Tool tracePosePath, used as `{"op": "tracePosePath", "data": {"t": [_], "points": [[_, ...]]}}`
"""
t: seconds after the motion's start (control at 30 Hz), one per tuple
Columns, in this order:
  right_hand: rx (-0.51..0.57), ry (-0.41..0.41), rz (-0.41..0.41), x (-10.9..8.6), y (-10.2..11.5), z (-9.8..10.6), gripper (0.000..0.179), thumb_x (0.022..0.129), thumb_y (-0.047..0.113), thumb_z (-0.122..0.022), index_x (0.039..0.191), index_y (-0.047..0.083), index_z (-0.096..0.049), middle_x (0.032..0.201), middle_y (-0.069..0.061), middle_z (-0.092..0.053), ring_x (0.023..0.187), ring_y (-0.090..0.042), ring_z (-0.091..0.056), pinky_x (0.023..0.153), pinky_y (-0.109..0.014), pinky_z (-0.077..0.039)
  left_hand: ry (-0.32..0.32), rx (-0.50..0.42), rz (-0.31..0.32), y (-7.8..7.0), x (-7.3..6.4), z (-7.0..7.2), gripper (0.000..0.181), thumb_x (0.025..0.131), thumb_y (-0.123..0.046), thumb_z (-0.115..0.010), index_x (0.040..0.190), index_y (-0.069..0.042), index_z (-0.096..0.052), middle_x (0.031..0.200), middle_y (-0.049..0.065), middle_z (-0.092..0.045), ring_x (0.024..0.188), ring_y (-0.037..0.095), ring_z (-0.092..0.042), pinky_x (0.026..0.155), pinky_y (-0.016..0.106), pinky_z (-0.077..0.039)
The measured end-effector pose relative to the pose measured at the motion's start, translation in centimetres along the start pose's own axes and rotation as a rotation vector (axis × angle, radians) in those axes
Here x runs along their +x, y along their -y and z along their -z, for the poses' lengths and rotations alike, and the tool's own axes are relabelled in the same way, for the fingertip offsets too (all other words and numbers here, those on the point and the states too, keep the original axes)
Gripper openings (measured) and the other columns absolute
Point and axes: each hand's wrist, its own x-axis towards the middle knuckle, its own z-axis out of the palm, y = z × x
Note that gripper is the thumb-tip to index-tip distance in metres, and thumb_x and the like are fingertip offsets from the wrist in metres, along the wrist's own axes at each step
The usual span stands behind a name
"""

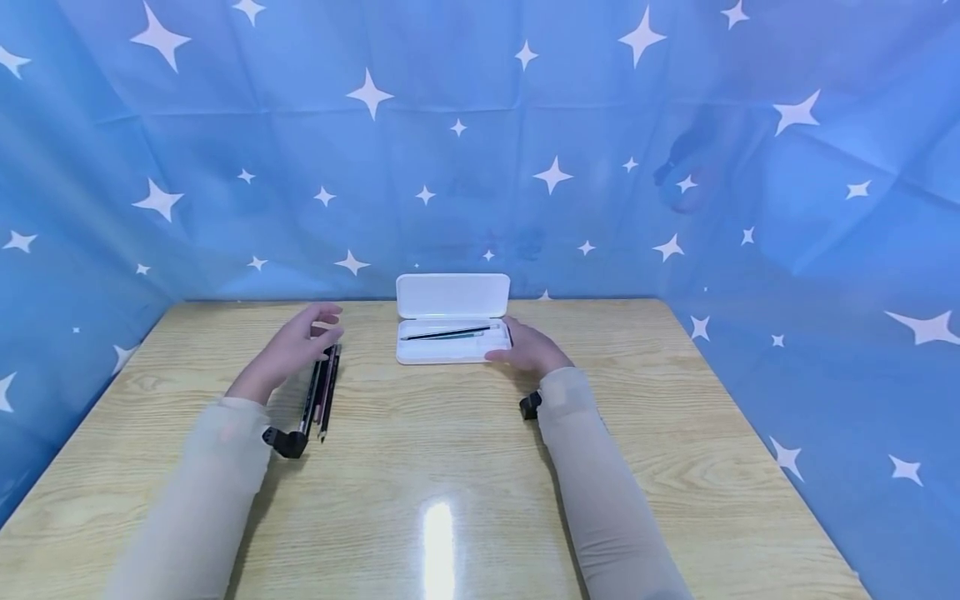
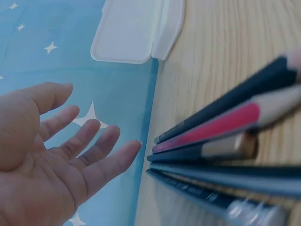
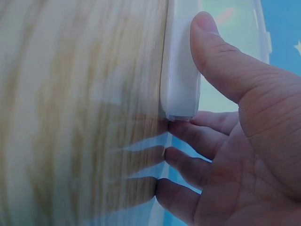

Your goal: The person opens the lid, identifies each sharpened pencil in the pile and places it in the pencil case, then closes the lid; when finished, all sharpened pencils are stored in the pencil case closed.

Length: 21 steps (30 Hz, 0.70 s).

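A white pencil case [image 1: 453,360] lies with its lid [image 1: 453,296] raised at the table's far edge. Inside it are a black pencil [image 1: 450,332] and a teal pencil [image 1: 468,336]. My right hand [image 1: 529,347] grips the case's right end, with the thumb over the front wall and the other fingers around the end. On the left, my left hand [image 1: 300,337] is held over the far ends of several pencils lying side by side, its fingers loosely bent and palm bare. Among them, a pink pencil [image 2: 211,128] lies beside a black pencil [image 2: 225,101].
A wooden table [image 1: 390,467] runs back to a blue curtain [image 1: 480,200] with white stars. Black wrist cameras sit on both sleeves, the left camera [image 1: 287,442] overlapping the near ends of the pencils in the head view.
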Motion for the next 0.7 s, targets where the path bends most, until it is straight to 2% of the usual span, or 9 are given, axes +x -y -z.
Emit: {"op": "tracePosePath", "data": {"t": [0.27,0.7], "points": [[0.004,0.005,0.009,-0.12,0.11,-0.09,0.082,0.097,0.039,-0.069,0.161,0.013,-0.026,0.160,-0.013,-0.037,0.143,-0.035,-0.039,0.114,-0.055,-0.034,0.015,0.006,-0.010,-0.02,-0.55,-0.38,0.059,0.109,-0.024,-0.050,0.158,-0.002,-0.025,0.152,0.029,-0.033,0.135,0.046,-0.043,0.100,0.056,-0.050],[0.019,0.003,0.000,-0.22,0.18,0.11,0.083,0.096,0.038,-0.070,0.162,0.013,-0.025,0.161,-0.013,-0.035,0.145,-0.035,-0.036,0.116,-0.055,-0.033,0.051,0.001,-0.014,0.08,-0.10,-0.93,0.061,0.109,-0.030,-0.049,0.158,-0.004,-0.024,0.155,0.028,-0.031,0.138,0.046,-0.040,0.100,0.058,-0.049]]}}
